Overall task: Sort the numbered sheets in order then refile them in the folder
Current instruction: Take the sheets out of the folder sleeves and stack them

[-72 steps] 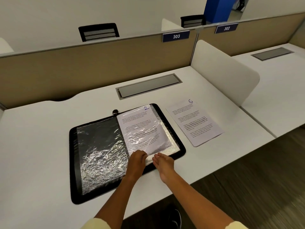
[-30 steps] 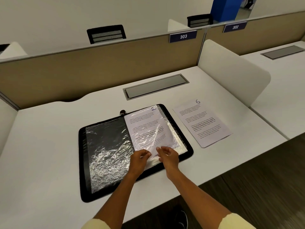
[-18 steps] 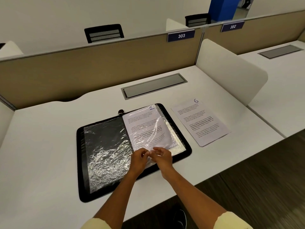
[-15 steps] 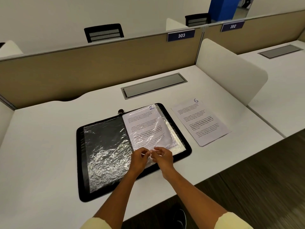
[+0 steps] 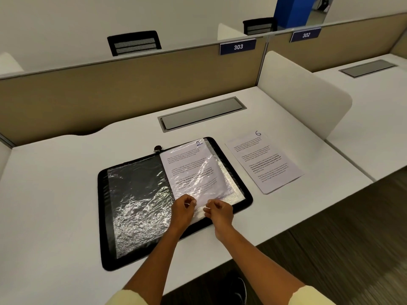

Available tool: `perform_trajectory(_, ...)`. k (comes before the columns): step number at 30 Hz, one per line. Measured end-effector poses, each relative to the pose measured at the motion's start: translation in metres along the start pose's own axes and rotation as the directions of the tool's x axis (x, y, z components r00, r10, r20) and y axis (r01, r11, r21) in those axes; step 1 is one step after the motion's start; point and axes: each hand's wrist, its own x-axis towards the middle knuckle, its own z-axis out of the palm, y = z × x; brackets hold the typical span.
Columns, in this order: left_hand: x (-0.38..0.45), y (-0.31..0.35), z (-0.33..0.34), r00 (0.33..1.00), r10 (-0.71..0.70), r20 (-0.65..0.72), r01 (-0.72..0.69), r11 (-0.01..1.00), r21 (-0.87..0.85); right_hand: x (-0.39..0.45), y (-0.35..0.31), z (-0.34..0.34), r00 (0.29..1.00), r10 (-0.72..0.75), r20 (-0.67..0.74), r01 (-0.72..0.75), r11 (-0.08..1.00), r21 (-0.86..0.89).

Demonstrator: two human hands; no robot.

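A black zip folder [image 5: 105,216] lies open on the white desk, its left side showing an empty crinkled plastic sleeve [image 5: 138,201]. On its right side a printed sheet marked 2 [image 5: 189,168] sits under a clear sleeve. My left hand [image 5: 182,209] and my right hand [image 5: 219,211] are close together at the near edge of that sleeve, fingers curled, each pinching the plastic edge. A loose sheet marked 6 [image 5: 264,161] lies flat on the desk to the right of the folder.
A grey cable hatch [image 5: 202,113] is set into the desk behind the folder. A white curved divider [image 5: 304,93] stands on the right, a tan partition [image 5: 132,84] runs along the back. The desk's front edge is just below my wrists.
Both hands have gone from lying on the folder's near edge to pinching the sleeve's bottom edge, drawing closer together. The sheets and folder have stayed in place.
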Motion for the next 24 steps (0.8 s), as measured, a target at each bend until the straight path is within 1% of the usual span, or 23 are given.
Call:
perform_trajectory(1,0.0,0.0,0.0,1.0,-0.007,-0.013,0.007,1.0,-0.004,0.0,0.0,0.0,0.999,0.009,-0.031,-0.007,0.999,0.051)
perform_trajectory(3,-0.001,0.001,0.0,0.999,-0.012,-0.03,0.011,1.0,-0.013,-0.001,-0.001,0.001,0.998,0.01,-0.062,-0.004,0.995,0.1)
perform_trajectory(7,-0.003,0.002,0.0,0.999,0.006,-0.033,-0.008,0.999,-0.042,-0.001,0.002,0.006,0.997,0.005,-0.077,0.004,0.993,0.116)
perform_trajectory(11,-0.005,0.002,-0.001,1.0,-0.009,-0.012,0.008,0.998,-0.056,0.0,0.007,0.009,0.988,-0.021,-0.152,0.018,0.999,-0.027)
perform_trajectory(13,-0.006,0.003,-0.002,1.0,-0.002,-0.011,0.002,0.998,-0.062,-0.002,0.002,0.007,0.985,-0.049,-0.168,0.042,0.998,-0.044)
perform_trajectory(16,-0.007,0.003,-0.003,1.0,0.023,-0.006,-0.023,0.998,-0.058,-0.005,-0.008,0.002,0.988,-0.078,-0.135,0.078,0.997,-0.007)
perform_trajectory(20,-0.008,0.004,0.0,0.999,0.046,0.019,-0.045,0.998,-0.039,0.0,-0.012,0.001,0.996,-0.066,-0.058,0.068,0.997,0.039)
perform_trajectory(22,-0.006,0.001,0.001,0.996,0.071,0.047,-0.071,0.997,0.005,0.005,-0.015,0.003,0.993,-0.086,-0.081,0.088,0.996,0.017)
perform_trajectory(24,-0.004,-0.004,0.001,0.984,0.128,0.122,-0.139,0.987,0.084,0.01,-0.018,0.004,0.987,-0.113,-0.113,0.115,0.993,0.01)
